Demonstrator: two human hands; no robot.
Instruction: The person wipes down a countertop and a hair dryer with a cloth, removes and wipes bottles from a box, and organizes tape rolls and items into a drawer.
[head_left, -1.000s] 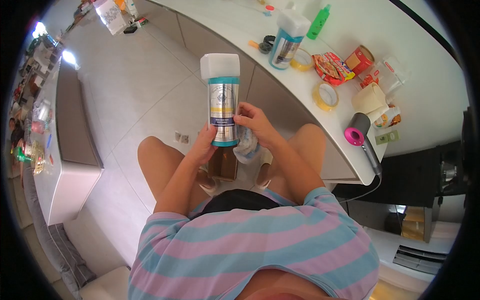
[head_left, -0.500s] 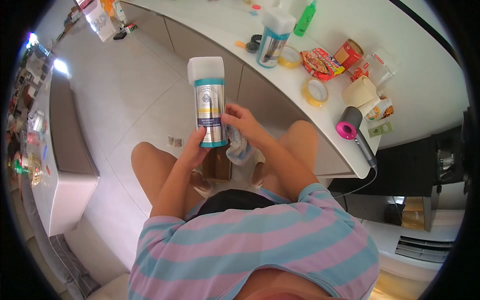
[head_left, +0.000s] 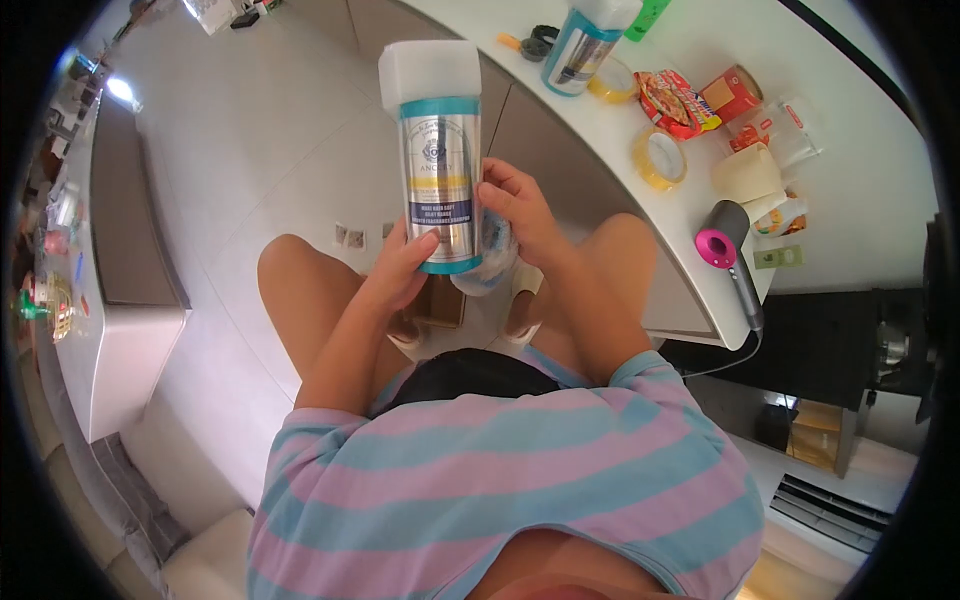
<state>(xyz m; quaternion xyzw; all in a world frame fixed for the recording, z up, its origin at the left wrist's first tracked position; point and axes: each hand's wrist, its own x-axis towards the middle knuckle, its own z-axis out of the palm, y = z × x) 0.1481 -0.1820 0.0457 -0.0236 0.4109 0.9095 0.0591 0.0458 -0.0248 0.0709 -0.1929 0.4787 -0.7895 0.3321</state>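
A silver and teal shampoo bottle with a large white cap stands upright before me, its printed label turned my way. My left hand is wrapped round its lower left side, thumb across the front near the teal base. On the bottle's right, my right hand has its thumb and fingers against the side. From that hand hangs a crumpled grey-blue cloth, partly behind the bottle. A similar bottle stands on the white counter to the right.
On the counter lie two tape rolls, a red snack pack, a red can, a cream roll and a hair dryer with a cord. A cardboard box sits on the floor between my feet.
The bottle and both hands have come up and closer to the camera. The cloth has risen with my right hand. My view has shifted slightly.
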